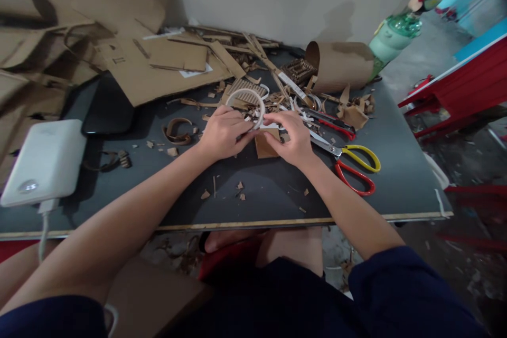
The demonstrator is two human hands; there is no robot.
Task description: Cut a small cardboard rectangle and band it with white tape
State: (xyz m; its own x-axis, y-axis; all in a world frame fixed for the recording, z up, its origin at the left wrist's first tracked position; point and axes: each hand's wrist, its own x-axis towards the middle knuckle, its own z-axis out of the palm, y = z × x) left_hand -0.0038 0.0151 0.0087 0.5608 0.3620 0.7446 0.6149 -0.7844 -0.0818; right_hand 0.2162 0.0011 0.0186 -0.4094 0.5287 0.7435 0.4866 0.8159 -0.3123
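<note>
A thin pale ring that looks like a roll of tape [259,101] stands upright over the middle of the table. My left hand [225,132] grips its lower edge between thumb and fingers. On the ring's right side, my right hand [291,136] has its index fingertip touching or very near the roll, with the thumb held apart below. Under the right hand lies a small brown cardboard square [266,147], partly covered by the fingers. To the right of that hand are scissors [340,154] with one yellow and one red handle, blades pointing left. A red-and-black cutter knife [336,125] lies just behind them.
Cardboard sheets [158,66] and scraps heap up along the back. A cardboard tube [343,66] lies at back right beside a green bottle figure [390,42]. At left are a white power bank [47,161] with a cable and a black phone-like slab [109,105].
</note>
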